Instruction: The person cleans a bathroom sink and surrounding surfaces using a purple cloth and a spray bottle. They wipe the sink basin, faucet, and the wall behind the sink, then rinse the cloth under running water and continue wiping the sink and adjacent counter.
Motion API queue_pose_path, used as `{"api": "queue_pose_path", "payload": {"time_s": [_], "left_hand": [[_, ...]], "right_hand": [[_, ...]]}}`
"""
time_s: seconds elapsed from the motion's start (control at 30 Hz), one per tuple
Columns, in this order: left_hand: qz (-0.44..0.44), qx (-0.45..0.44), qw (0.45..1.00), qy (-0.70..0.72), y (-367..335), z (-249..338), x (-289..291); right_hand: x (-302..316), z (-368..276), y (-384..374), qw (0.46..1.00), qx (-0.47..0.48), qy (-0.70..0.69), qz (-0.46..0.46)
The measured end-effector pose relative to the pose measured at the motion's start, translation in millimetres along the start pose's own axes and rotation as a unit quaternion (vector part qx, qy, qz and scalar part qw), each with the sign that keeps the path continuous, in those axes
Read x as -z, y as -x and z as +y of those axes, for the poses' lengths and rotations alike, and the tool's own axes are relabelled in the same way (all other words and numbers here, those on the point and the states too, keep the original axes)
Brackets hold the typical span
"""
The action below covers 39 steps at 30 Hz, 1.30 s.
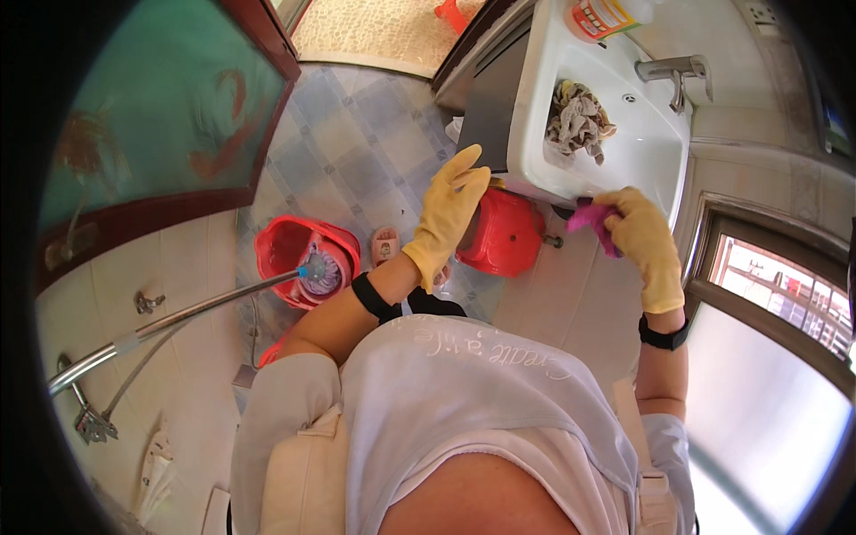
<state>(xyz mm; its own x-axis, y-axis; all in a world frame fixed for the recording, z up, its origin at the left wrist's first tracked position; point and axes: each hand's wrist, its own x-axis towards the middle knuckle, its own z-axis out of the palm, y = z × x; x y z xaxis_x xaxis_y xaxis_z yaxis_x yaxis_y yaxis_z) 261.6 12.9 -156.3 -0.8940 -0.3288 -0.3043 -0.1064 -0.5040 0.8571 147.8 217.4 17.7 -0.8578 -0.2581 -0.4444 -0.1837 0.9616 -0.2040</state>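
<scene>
Both of my hands wear yellow rubber gloves. My right hand (644, 245) is closed around a purple cloth (591, 218), held beside the near corner of the white washbasin (646, 165). Its fingers bend over the cloth, and part of the fabric hangs out to the left. My left hand (448, 218) is in the air with its fingers stretched out and nothing in them. Behind and to the right of it stands a red plastic stool (506, 234). A crumpled grey-brown cloth (580, 123) lies in the basin, left of the drain.
A chrome tap (675, 71) and a white bottle with an orange label (606, 16) are at the basin. On the left, a mop (321, 267) rests in a red bucket (281, 234), its long handle slanting to the wall. A pink slipper (385, 242) lies on the tiled floor (334, 143).
</scene>
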Motion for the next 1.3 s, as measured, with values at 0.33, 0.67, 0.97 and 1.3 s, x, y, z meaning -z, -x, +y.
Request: {"api": "queue_pose_path", "payload": {"time_s": [0.33, 0.67, 0.97, 1.3], "left_hand": [[-0.057, 0.038, 0.970, 0.234, -16, 36, -16], [-0.043, -0.291, 0.951, -0.097, -70, 9, -45], [-0.062, -0.326, 0.935, -0.123, -266, 43, -83], [-0.078, -0.312, 0.944, -0.070, -147, 0, -48]], "right_hand": [[-56, -71, 0, 0.962, 0.131, -0.231, 0.060], [-99, 10, -65, 0.913, 0.199, -0.053, 0.352], [-103, 7, -71, 0.922, 0.174, 0.013, 0.345], [-100, 5, -71, 0.932, 0.171, -0.007, 0.319]]}}
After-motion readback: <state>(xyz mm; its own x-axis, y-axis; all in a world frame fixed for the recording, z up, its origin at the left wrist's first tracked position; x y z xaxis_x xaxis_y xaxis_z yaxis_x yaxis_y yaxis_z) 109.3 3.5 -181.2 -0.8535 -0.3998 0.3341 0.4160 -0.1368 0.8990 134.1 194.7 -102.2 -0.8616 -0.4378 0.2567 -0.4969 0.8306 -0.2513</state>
